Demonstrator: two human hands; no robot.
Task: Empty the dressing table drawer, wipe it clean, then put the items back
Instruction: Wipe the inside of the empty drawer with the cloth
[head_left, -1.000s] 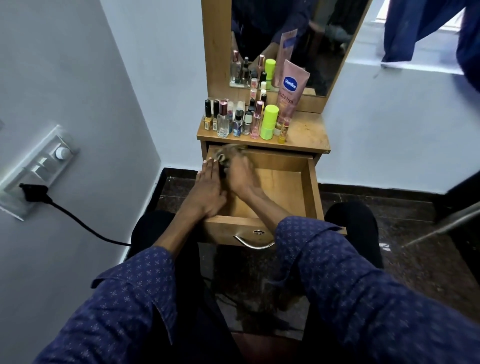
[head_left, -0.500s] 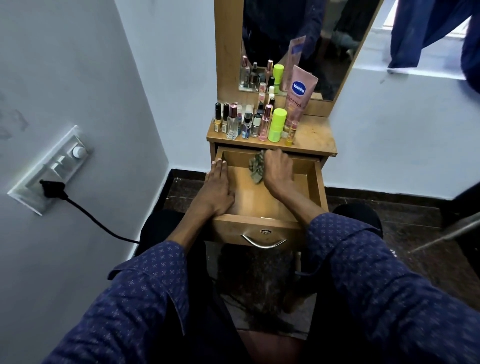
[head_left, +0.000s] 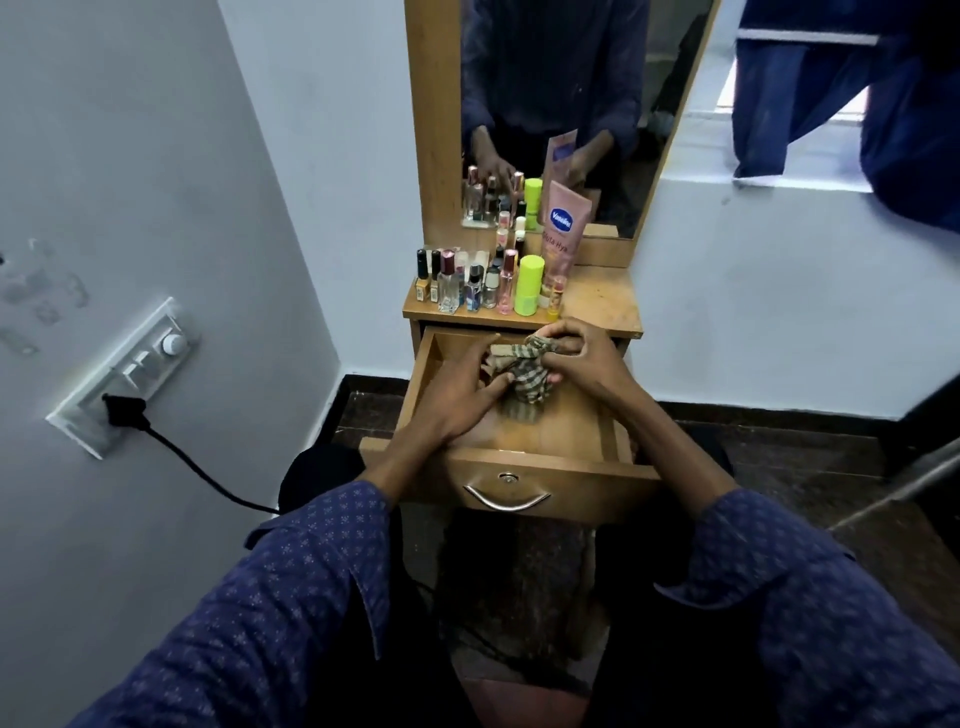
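Observation:
The wooden drawer (head_left: 566, 439) of the dressing table is pulled out, its floor bare apart from a checked cloth (head_left: 524, 371). Both hands hold that cloth above the drawer's back half. My left hand (head_left: 457, 400) grips its left and lower part. My right hand (head_left: 582, 358) pinches its upper right end. On the tabletop (head_left: 602, 306) behind stand several small bottles (head_left: 467, 286), a lime-green bottle (head_left: 529, 286) and a pink Vaseline tube (head_left: 562, 234).
A mirror (head_left: 561, 104) rises behind the tabletop. On the left wall is a switch plate (head_left: 130, 374) with a black plug and cable (head_left: 208, 467). A blue curtain (head_left: 831, 104) hangs at the right. The drawer's metal handle (head_left: 506, 499) faces my knees.
My right hand was wiping the drawer floor with the cloth while the left rested flat. Now both hands have lifted the cloth and hold it bunched between them.

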